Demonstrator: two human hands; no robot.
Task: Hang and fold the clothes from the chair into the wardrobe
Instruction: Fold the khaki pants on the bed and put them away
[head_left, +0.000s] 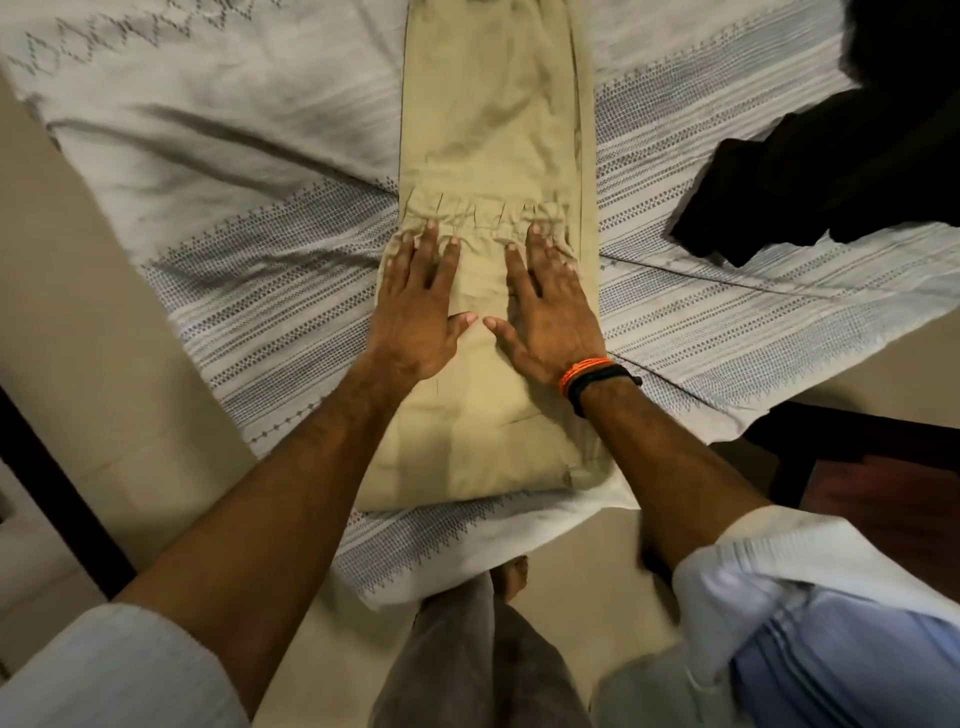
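Trousers: khaki trousers (493, 291) laid lengthwise on the bed (218, 156), running from its near edge away toward the far side; the near part is doubled over on itself, the gathered waistband lying across the middle of the stretch.

Left hand: left hand (421, 306) flat on the folded layer, fingers straight and spread, fingertips at the waistband; no grip on anything, just pressing the cloth down.

Right hand: right hand (545, 306) the same, palm down beside the left, thumbs almost meeting; grip released, smoothing. Orange and black bands (592, 382) on that wrist.

Step in hand: looks like he's flattening the first fold before the next one.

Done so far: this pair is off the chair and partly folded, as far as I can judge.

Left to do: the far length of the trousers is not yet folded in; a dark garment (831, 171) lies heaped at the bed's right edge, unfolded.

Wardrobe and chair: neither is in view, so nothing shows as put away yet.

Bedcover: pale patterned sheet (727, 322) under it all, hanging over the near edge.
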